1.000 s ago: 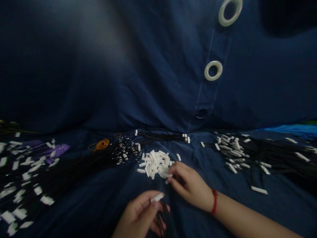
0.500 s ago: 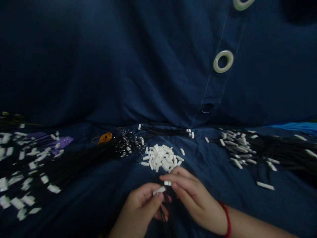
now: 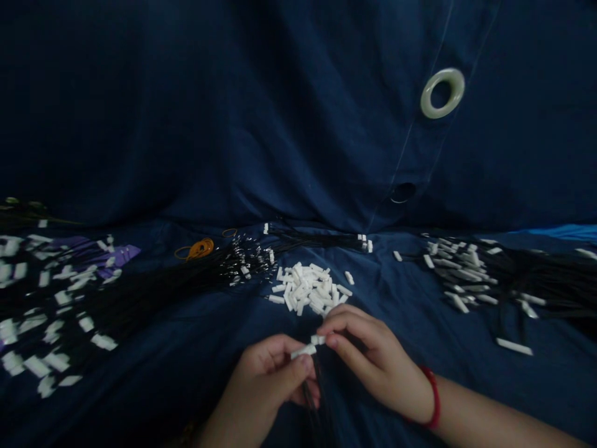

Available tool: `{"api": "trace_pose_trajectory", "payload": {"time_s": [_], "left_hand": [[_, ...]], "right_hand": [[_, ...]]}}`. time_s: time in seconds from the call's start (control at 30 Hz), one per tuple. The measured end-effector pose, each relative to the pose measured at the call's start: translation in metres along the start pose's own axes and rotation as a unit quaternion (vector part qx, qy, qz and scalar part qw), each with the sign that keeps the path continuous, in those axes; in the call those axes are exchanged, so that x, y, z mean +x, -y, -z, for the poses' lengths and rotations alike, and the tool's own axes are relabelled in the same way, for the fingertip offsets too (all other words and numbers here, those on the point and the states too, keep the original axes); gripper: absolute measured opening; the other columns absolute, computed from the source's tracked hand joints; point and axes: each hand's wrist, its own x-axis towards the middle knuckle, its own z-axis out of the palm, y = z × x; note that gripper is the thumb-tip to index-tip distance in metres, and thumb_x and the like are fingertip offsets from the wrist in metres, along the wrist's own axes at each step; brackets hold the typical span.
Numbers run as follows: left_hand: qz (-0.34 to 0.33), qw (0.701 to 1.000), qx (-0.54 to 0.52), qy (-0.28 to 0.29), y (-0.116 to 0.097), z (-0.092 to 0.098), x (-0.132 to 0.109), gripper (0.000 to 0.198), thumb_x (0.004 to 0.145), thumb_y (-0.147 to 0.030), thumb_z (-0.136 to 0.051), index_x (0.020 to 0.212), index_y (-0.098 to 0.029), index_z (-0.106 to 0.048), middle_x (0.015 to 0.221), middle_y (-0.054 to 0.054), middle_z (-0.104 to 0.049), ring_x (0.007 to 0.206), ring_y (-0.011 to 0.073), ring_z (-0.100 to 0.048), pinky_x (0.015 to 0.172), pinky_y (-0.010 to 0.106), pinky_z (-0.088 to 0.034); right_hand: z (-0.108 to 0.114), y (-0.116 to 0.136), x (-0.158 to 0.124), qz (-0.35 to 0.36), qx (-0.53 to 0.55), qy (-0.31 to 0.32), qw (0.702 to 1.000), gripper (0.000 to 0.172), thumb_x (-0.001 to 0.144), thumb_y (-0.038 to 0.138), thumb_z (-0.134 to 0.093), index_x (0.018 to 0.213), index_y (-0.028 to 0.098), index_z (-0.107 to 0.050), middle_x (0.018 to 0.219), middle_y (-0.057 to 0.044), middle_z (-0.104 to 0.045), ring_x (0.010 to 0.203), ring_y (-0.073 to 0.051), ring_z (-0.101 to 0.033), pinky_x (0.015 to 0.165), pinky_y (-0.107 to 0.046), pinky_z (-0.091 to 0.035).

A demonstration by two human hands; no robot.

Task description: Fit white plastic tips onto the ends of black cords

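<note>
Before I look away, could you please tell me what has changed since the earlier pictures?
The right hand has drawn back from the edge of the white pile toward the left hand, bringing a small white piece close to the longer white piece there. The left hand still pinches that longer piece, and the pile remains beyond both hands.

Open cloth (image 3: 392, 289) between pile (image 3: 308, 287) and right wires (image 3: 550, 274)
</note>
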Motion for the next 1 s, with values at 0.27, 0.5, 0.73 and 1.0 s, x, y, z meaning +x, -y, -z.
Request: {"api": "trace_pose_trajectory", "payload": {"time_s": [0.27, 0.5, 0.73, 1.0], "left_hand": [[0.005, 1.000, 0.002, 0.000, 0.0007, -0.0011, 0.0003, 0.024, 0.070, -0.032, -0.064, 0.069, -0.013, -0.050, 0.059, 0.003, -0.060, 0.055, 0.0123, -0.057, 0.054, 0.024, -0.043], [-0.008, 0.999, -0.043, 0.024, -0.0063, -0.0015, -0.0022, 0.017, 0.072, -0.019, -0.063, 0.085, -0.014, -0.055, 0.071, 0.000, -0.058, 0.063, 0.0103, -0.055, 0.061, 0.023, -0.045], [0.011, 0.998, -0.041, 0.045, -0.0068, -0.0015, -0.0007, 0.027, 0.084, -0.028, -0.051, 0.099, -0.009, -0.060, 0.096, 0.012, -0.064, 0.082, 0.0164, -0.061, 0.073, 0.028, -0.047], [0.028, 0.997, -0.054, 0.047, -0.0044, 0.0016, 0.0014, 0.050, 0.081, -0.029, -0.056, 0.125, -0.015, -0.038, 0.097, 0.009, -0.064, 0.078, 0.0180, -0.064, 0.072, 0.031, -0.049]], "right_hand": [[-0.0010, 0.0033, -0.0016, 0.014, 0.028, 0.009, 0.999, 0.013, 0.087, 0.015, -0.048, 0.089, 0.016, -0.061, 0.082, -0.003, -0.057, 0.077, -0.010, -0.055, 0.069, -0.021, -0.044], [-0.0038, 0.0062, -0.0001, -0.001, 0.028, 0.010, 1.000, 0.012, 0.087, 0.018, -0.048, 0.086, 0.016, -0.061, 0.081, -0.003, -0.060, 0.077, -0.010, -0.056, 0.070, -0.022, -0.044], [-0.0050, 0.0029, -0.0013, -0.014, 0.019, -0.009, 1.000, 0.013, 0.088, 0.019, -0.048, 0.088, 0.017, -0.061, 0.078, -0.003, -0.061, 0.073, -0.011, -0.057, 0.067, -0.022, -0.045], [-0.0061, -0.0005, -0.0020, -0.010, 0.014, -0.036, 0.999, 0.011, 0.086, 0.018, -0.051, 0.089, 0.017, -0.062, 0.079, -0.002, -0.060, 0.075, -0.010, -0.057, 0.067, -0.021, -0.045]]}}
